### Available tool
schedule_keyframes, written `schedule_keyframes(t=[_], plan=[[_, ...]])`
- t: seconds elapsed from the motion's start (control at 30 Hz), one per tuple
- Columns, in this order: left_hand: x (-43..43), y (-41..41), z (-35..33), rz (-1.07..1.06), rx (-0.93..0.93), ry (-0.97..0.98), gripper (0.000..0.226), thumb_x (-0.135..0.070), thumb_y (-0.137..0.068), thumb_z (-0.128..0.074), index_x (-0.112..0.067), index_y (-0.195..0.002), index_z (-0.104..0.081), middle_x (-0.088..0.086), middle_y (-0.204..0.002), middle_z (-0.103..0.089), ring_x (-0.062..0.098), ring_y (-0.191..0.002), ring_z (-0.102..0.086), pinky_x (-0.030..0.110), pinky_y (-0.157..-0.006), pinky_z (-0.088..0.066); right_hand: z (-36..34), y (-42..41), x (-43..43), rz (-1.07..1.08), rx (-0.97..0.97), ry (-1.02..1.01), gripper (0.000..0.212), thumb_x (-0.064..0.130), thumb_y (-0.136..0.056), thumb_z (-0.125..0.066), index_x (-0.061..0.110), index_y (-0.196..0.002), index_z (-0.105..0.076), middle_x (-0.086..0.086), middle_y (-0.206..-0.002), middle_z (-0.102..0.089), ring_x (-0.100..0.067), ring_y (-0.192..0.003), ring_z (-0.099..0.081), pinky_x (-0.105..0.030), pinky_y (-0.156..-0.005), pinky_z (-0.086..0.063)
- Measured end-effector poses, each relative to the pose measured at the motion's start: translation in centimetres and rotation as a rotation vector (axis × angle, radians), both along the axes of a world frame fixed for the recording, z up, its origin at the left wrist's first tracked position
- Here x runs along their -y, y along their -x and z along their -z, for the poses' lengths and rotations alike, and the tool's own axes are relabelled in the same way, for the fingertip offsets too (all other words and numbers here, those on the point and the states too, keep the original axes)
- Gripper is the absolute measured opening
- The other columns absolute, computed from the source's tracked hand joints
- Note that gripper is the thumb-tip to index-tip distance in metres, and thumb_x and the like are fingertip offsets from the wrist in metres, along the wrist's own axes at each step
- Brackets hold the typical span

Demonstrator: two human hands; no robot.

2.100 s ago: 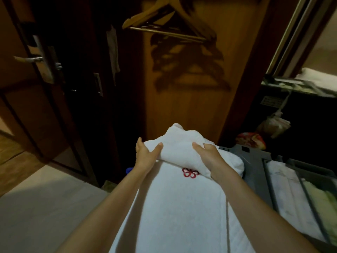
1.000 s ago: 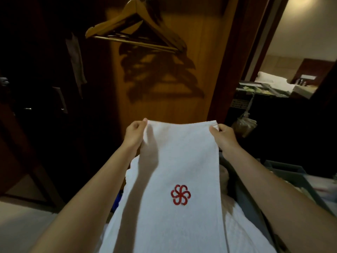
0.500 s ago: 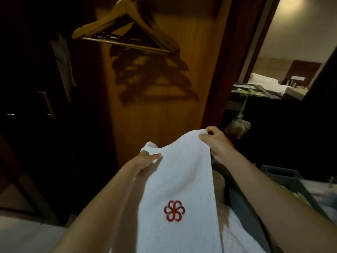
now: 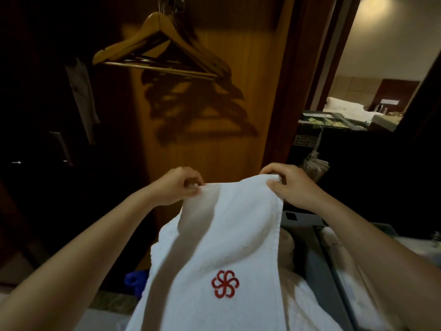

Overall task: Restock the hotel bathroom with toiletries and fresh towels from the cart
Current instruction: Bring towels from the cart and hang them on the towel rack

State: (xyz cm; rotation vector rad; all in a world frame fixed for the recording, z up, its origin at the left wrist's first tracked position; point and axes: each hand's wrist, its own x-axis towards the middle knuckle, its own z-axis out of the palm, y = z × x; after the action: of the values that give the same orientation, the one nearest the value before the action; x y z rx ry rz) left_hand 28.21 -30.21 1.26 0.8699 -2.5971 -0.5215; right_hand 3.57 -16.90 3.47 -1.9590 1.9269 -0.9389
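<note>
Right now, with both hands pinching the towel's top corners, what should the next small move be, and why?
Probably bring the left hand and right hand together, folding the towel in half lengthwise. It hangs spread open above the cart, red emblem facing the camera, each hand pinching one top corner. Folded, it would likely carry more neatly to the bathroom.

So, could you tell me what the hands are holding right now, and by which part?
The white towel, by its top edge: the left hand pinches one upper corner, the right hand the other.
</note>
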Motion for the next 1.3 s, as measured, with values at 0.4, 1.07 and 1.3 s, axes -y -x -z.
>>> schedule_keyframes(t=[0.4, 1.07, 1.3], plan=[[-3.5, 0.4, 3.3, 0.131, 0.313, 0.381, 0.025, -0.029, -0.086, -0.059, -0.022, -0.11, -0.063, -0.011, -0.147, -0.034, 0.009, -0.118, -0.036, 0.022, -0.094, -0.036, -0.1, -1.1, -3.1, -0.078, -0.051, 0.029, 0.021, 0.013, -0.093, -0.051, 0.029, -0.103, -0.06, 0.02, -0.097, -0.059, 0.008, -0.09, -0.054, -0.006, -0.069, -0.039], [-7.0, -4.2, -2.4, -0.133, 0.318, 0.417, 0.022, -0.034, -0.093, -0.05, -0.018, -0.103, -0.063, -0.006, -0.099, -0.059, 0.013, -0.089, -0.059, 0.025, -0.074, -0.045, -2.8, -0.7, -5.6, -0.173, -0.124, 0.082, 0.014, 0.018, -0.094, -0.051, 0.027, -0.1, -0.059, 0.002, -0.086, -0.062, -0.011, -0.069, -0.055, -0.027, -0.062, -0.044], [-12.6, -8.8, -7.9, -0.333, 0.304, 0.504, 0.027, -0.036, -0.092, -0.05, -0.019, -0.108, -0.064, -0.004, -0.106, -0.062, 0.015, -0.096, -0.062, 0.03, -0.078, -0.05, -7.1, -2.2, -5.0, -0.294, -0.401, 0.171, 0.005, 0.024, -0.094, -0.051, 0.027, -0.09, -0.048, 0.011, -0.076, -0.051, -0.01, -0.071, -0.05, -0.025, -0.058, -0.036]])
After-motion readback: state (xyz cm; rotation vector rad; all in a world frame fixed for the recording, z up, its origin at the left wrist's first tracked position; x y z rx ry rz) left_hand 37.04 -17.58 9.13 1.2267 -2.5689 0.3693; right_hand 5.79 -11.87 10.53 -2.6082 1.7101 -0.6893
